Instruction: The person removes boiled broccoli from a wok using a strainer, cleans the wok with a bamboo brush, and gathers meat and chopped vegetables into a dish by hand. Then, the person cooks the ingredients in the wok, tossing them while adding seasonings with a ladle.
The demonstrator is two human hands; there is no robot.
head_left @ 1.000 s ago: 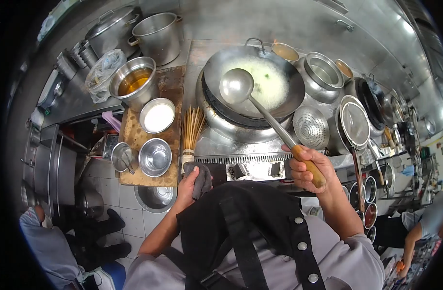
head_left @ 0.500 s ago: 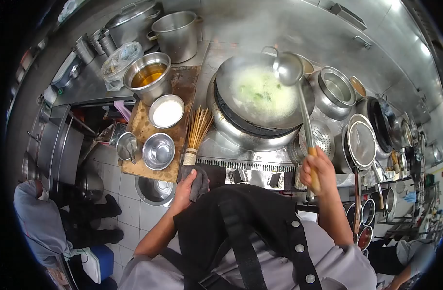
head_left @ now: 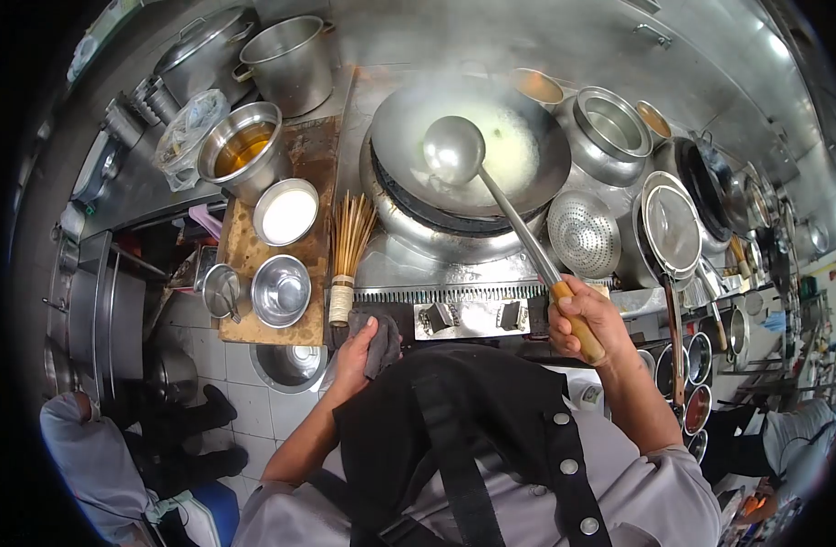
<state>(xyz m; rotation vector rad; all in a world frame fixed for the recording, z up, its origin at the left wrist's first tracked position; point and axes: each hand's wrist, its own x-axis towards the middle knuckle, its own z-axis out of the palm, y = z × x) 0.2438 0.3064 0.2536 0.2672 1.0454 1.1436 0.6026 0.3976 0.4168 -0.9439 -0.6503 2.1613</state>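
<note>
Head view: right hand point(head_left: 586, 319) is closed round the wooden grip of a long steel ladle point(head_left: 455, 150). Shaft slants up and left from the hand, ladle head over the wok point(head_left: 555, 173), left of its middle. Can't tell if the ladle head touches the contents. Wok sits on the round burner stand, with pale greenish, frothy liquid point(head_left: 511, 150) and a small green piece in it; steam blurs the far rim.

Left hand point(head_left: 352, 363) has a dark cloth point(head_left: 379, 346) in its grip, thumb up along it, other fingers mostly hidden. It's at the near edge of the stove, just beside the bound end of a bamboo brush point(head_left: 351, 237). Brush lies bristles away from the body, by the wooden board point(head_left: 244, 332).

On the board: pot of amber liquid point(head_left: 266, 166), bowl of white contents point(head_left: 285, 211), shiny steel bowl point(head_left: 281, 290), small cup with a utensil in it point(head_left: 223, 290). Steel basin point(head_left: 290, 367) sits lower, partly under the board's near edge.

Right of the wok: perforated skimmer point(head_left: 584, 233), then a mesh strainer point(head_left: 671, 223) with its handle toward the body. Nested steel pots point(head_left: 611, 128) behind the skimmer. Tall pot point(head_left: 292, 73) and lidded pot point(head_left: 203, 50) stand far left. One person point(head_left: 94, 465) lower left, another point(head_left: 792, 447) lower right, both well apart from these hands.
</note>
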